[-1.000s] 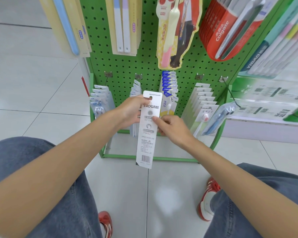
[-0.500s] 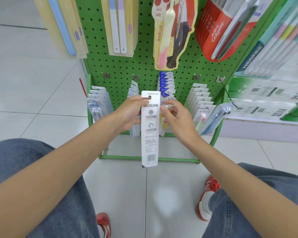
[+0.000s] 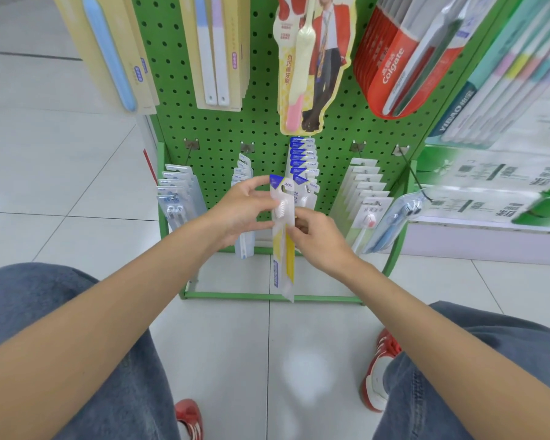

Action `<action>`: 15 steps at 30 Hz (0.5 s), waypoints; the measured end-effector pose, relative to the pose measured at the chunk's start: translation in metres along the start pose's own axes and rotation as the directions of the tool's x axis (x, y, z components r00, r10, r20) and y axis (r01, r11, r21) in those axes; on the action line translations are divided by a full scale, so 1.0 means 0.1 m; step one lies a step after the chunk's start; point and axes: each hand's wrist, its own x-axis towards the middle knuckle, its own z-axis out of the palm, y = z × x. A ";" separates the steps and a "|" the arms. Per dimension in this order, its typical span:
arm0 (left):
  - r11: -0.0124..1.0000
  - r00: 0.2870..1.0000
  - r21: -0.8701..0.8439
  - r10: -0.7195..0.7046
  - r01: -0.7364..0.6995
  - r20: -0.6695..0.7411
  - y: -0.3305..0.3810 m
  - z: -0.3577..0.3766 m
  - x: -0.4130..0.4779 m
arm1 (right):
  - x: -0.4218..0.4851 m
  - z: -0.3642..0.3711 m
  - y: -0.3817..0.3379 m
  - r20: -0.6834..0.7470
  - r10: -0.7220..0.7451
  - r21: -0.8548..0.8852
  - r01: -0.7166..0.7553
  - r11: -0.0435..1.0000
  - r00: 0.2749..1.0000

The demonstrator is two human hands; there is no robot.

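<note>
A long carded toothbrush pack with a blue top corner, white bristles and a yellow handle hangs upright between my hands, its clear front facing me. My left hand pinches its upper left edge near the brush head. My right hand grips its right edge a little lower. Straight behind it, a row of matching blue-topped packs hangs on a hook of the green pegboard rack.
Other toothbrush packs hang at the lower left, lower centre and lower right; Colgate packs hang at the upper right. The rack's green base frame lies on the tiled floor. My knees and red shoes are below.
The pack has been turned around: its white printed back faced me before, now the clear front with the brush shows. My right hand slid down its right edge.
</note>
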 end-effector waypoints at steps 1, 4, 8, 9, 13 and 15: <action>0.997 0.998 0.069 0.042 -0.039 -0.047 0.00 -0.01 0.01 | 0.02 -0.01 0.01 0.000 0.013 -0.002 -0.013 1.000 1.000; 0.949 0.964 0.248 0.231 -0.194 -0.131 0.00 -0.03 0.05 | 0.08 -0.03 0.04 -0.009 0.020 0.034 -0.020 0.999 1.000; 0.913 0.945 0.300 0.315 -0.277 -0.085 0.07 -0.04 0.08 | 0.16 -0.19 0.03 -0.029 0.021 0.033 -0.020 0.999 0.999; 0.900 0.941 0.330 0.327 -0.283 -0.086 0.11 -0.06 0.09 | 0.18 -0.25 0.01 -0.036 0.019 0.020 -0.018 1.000 0.999; 0.851 0.928 0.446 0.356 -0.276 -0.105 0.19 -0.16 0.18 | 0.36 -0.56 0.03 -0.159 0.003 0.005 -0.003 1.000 0.987; 0.827 0.925 0.501 0.360 -0.255 -0.123 0.18 -0.21 0.23 | 0.42 -0.65 0.06 -0.189 -0.008 -0.051 -0.002 0.999 0.982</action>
